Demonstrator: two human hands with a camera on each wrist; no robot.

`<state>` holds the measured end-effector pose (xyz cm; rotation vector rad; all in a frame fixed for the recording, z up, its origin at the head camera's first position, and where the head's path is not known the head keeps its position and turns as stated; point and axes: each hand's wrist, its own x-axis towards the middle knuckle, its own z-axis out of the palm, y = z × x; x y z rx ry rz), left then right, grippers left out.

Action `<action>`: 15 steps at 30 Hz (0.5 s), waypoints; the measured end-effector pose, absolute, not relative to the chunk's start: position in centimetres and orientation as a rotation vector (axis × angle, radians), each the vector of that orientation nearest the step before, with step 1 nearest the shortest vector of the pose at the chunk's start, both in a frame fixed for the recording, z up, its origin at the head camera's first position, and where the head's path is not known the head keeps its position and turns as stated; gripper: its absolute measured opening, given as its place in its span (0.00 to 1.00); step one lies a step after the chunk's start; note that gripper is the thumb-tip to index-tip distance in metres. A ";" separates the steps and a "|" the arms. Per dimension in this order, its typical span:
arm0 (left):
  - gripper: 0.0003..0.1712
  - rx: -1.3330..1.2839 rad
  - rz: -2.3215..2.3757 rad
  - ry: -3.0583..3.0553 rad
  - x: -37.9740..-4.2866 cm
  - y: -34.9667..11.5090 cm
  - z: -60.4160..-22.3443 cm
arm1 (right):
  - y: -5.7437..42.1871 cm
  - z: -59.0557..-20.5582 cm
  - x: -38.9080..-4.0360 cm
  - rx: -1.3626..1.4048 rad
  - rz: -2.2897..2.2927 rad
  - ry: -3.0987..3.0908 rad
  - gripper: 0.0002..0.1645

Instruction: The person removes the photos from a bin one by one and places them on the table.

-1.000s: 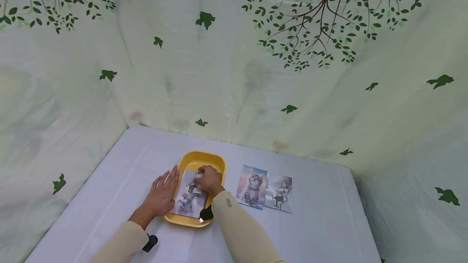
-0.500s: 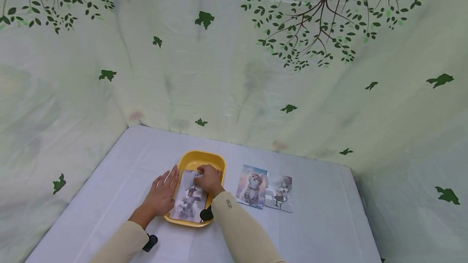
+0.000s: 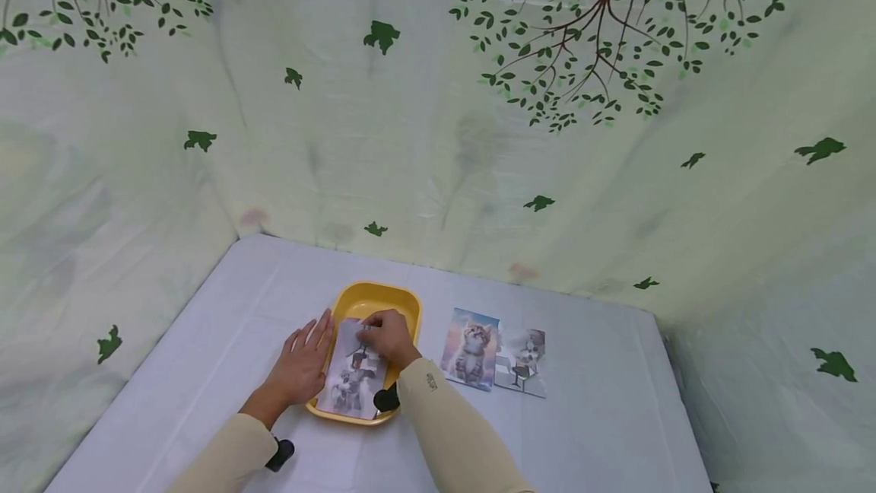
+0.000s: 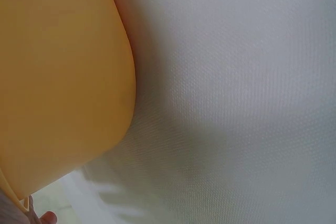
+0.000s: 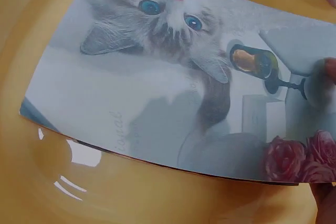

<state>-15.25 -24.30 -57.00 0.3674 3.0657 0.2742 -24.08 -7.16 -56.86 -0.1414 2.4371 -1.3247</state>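
Observation:
A picture card (image 3: 349, 386) printed with a pale kitten lies in a yellow tray (image 3: 372, 294). The right wrist view shows the same card (image 5: 142, 98) close up, with a wine bottle, a glass and roses on it; a thin dark edge below suggests another card underneath. At the card's far end, my right hand (image 3: 390, 337) pinches it, one fingertip on top and a finger at its edge. My left hand (image 3: 301, 367) rests with straight fingers along the tray's left rim. Seen by the left wrist camera, the tray's outer wall (image 4: 63, 77) fills the left side.
To the tray's right, a kitten card (image 3: 471, 348) with a blue and pink background lies beside a paler card (image 3: 523, 362) on the white tablecloth (image 3: 602, 402). A hanging cloth (image 3: 424, 135) printed with branches and leaves stands behind the table.
The top card has slid slightly toward the near end of the tray. My right fingers have shifted a little left over it. The left hand has stayed at the rim.

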 end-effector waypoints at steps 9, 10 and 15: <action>0.48 0.381 0.277 3.079 -15.3 -24.5 -57.1 | -6.9 -56.3 -24.2 -0.196 -1.377 2.406 0.05; 0.48 0.389 0.285 3.081 -15.3 -24.5 -57.1 | -6.7 -56.2 -24.1 -0.201 -1.394 2.402 0.05; 0.46 0.394 0.303 3.068 -15.3 -24.4 -57.1 | -5.8 -55.1 -24.4 -0.216 -1.481 2.382 0.06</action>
